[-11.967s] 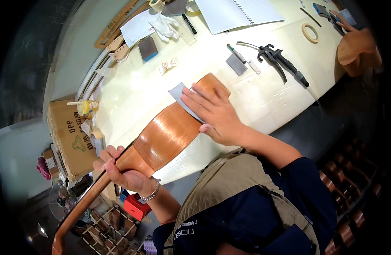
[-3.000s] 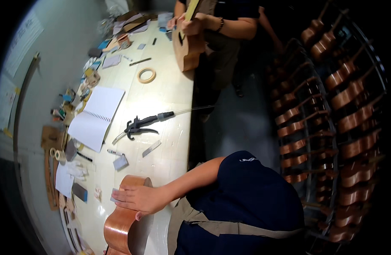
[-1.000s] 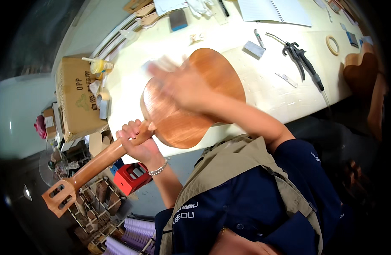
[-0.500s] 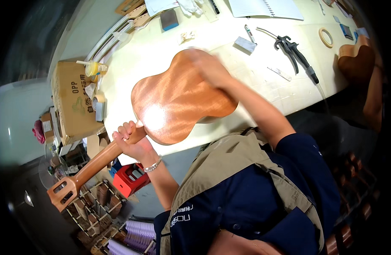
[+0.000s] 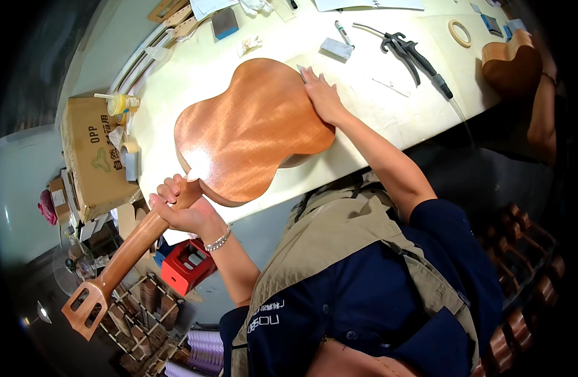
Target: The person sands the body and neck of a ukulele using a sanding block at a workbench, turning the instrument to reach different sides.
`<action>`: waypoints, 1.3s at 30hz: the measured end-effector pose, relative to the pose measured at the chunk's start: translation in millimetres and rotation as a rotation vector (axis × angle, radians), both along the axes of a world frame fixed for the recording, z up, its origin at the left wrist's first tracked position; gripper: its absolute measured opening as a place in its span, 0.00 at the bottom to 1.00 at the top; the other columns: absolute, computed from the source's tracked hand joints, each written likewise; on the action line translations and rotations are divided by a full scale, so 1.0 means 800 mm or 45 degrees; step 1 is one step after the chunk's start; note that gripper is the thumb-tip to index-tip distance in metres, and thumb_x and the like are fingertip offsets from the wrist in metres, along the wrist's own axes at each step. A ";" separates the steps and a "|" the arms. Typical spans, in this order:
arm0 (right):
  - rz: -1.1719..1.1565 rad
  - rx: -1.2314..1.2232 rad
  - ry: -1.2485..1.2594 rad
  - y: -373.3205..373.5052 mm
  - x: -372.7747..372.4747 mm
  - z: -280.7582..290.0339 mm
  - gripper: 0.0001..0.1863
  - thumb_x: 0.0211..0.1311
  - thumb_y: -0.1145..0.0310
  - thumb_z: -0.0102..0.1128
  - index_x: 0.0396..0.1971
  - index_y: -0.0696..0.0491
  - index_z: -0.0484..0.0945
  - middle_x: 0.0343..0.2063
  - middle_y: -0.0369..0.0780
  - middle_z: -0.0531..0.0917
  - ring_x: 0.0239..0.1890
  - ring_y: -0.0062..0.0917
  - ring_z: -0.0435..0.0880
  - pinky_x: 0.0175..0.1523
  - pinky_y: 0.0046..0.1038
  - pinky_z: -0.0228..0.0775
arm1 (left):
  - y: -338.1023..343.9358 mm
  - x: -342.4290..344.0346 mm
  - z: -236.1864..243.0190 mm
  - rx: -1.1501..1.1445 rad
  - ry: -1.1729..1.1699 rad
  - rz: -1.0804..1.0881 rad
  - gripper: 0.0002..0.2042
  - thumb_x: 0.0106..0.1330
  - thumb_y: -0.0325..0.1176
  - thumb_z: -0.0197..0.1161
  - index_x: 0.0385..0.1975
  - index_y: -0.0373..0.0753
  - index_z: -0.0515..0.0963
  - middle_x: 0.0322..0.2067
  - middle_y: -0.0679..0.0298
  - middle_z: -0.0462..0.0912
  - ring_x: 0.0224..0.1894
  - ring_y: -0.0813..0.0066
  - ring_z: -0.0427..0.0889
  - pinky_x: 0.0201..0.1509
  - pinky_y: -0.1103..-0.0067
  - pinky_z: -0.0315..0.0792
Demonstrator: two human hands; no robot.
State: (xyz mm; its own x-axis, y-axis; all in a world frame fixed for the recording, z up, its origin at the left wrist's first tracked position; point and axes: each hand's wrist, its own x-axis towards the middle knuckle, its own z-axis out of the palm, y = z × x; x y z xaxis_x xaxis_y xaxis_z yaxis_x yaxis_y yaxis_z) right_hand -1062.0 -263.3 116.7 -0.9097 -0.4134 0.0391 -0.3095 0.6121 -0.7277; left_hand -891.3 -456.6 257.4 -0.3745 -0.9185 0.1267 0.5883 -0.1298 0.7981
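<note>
An unstrung ukulele [image 5: 254,122] of glossy brown wood lies with its flat back up over the table's front edge. Its neck and slotted headstock [image 5: 88,308] stick out past the edge to the lower left. My left hand [image 5: 187,212] is wrapped round the neck where it meets the body. At the body's far right side, my right hand [image 5: 324,100] has its fingers stretched out and lies against the rim. A small grey piece [image 5: 300,68] shows by its fingertips; I cannot make out what it is.
On the pale table [image 5: 377,119] lie an air blow gun [image 5: 411,56] with its hose, a grey block [image 5: 336,49], a marker [image 5: 344,32] and a tape roll [image 5: 459,33]. A cardboard box [image 5: 91,157] stands left. Another person's arm [image 5: 543,119] and a brown instrument body [image 5: 512,66] are far right.
My right hand has slid from the ukulele's back to its right rim and is no longer blurred. My left hand keeps its grip on the neck. The whole view has shifted slightly.
</note>
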 end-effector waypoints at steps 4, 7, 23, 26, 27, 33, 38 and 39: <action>0.648 -0.063 -0.029 -0.059 0.070 0.128 0.26 0.60 0.62 0.49 0.60 0.51 0.65 0.62 0.43 0.63 0.65 0.38 0.58 0.66 0.42 0.51 | 0.020 -0.004 0.012 -0.020 -0.140 0.105 0.14 0.66 0.36 0.53 0.20 0.44 0.58 0.17 0.72 0.60 0.24 0.78 0.63 0.39 0.76 0.65; 0.674 -0.390 0.491 -0.060 0.141 0.169 0.29 0.63 0.61 0.45 0.65 0.50 0.57 0.66 0.41 0.59 0.69 0.36 0.53 0.69 0.44 0.45 | 0.029 -0.002 0.018 0.027 -0.263 0.200 0.15 0.66 0.37 0.53 0.19 0.44 0.58 0.17 0.70 0.60 0.24 0.77 0.64 0.39 0.76 0.66; 0.249 0.214 0.128 0.060 0.072 -0.001 0.29 0.67 0.54 0.36 0.68 0.42 0.53 0.68 0.37 0.53 0.70 0.39 0.47 0.67 0.58 0.29 | -0.024 0.016 -0.024 0.224 -0.045 0.135 0.15 0.67 0.35 0.54 0.19 0.44 0.59 0.16 0.70 0.61 0.25 0.76 0.65 0.37 0.75 0.69; 0.608 -0.118 0.443 0.012 0.104 0.079 0.28 0.64 0.57 0.43 0.65 0.45 0.59 0.67 0.36 0.57 0.70 0.37 0.49 0.68 0.56 0.31 | -0.012 0.000 -0.014 0.194 -0.032 0.171 0.12 0.66 0.32 0.55 0.22 0.44 0.60 0.16 0.72 0.60 0.23 0.79 0.63 0.37 0.76 0.68; 0.743 -0.082 0.508 0.004 0.101 0.093 0.29 0.65 0.56 0.39 0.66 0.46 0.58 0.68 0.37 0.56 0.71 0.36 0.46 0.69 0.52 0.32 | -0.010 -0.001 -0.008 0.158 -0.035 0.144 0.12 0.66 0.33 0.55 0.23 0.44 0.60 0.16 0.72 0.60 0.23 0.79 0.63 0.38 0.76 0.68; 0.364 -0.047 0.027 0.029 -0.003 -0.002 0.31 0.62 0.67 0.42 0.67 0.52 0.53 0.67 0.42 0.56 0.69 0.42 0.50 0.68 0.53 0.40 | -0.018 -0.008 -0.013 0.147 -0.027 0.128 0.13 0.69 0.34 0.51 0.22 0.44 0.58 0.17 0.71 0.56 0.23 0.79 0.62 0.37 0.75 0.67; 0.758 -0.094 0.520 -0.074 0.045 0.130 0.30 0.64 0.62 0.42 0.66 0.50 0.55 0.67 0.42 0.56 0.68 0.36 0.55 0.68 0.47 0.43 | 0.001 -0.022 0.018 0.075 -0.117 0.146 0.11 0.66 0.31 0.52 0.22 0.45 0.60 0.16 0.72 0.59 0.23 0.80 0.62 0.37 0.76 0.66; 0.771 -0.127 0.454 -0.090 0.030 0.136 0.29 0.65 0.62 0.41 0.66 0.49 0.55 0.67 0.42 0.57 0.67 0.36 0.55 0.68 0.44 0.44 | -0.006 -0.022 0.011 0.012 -0.037 0.018 0.11 0.67 0.32 0.53 0.23 0.45 0.60 0.16 0.73 0.58 0.23 0.80 0.61 0.37 0.76 0.65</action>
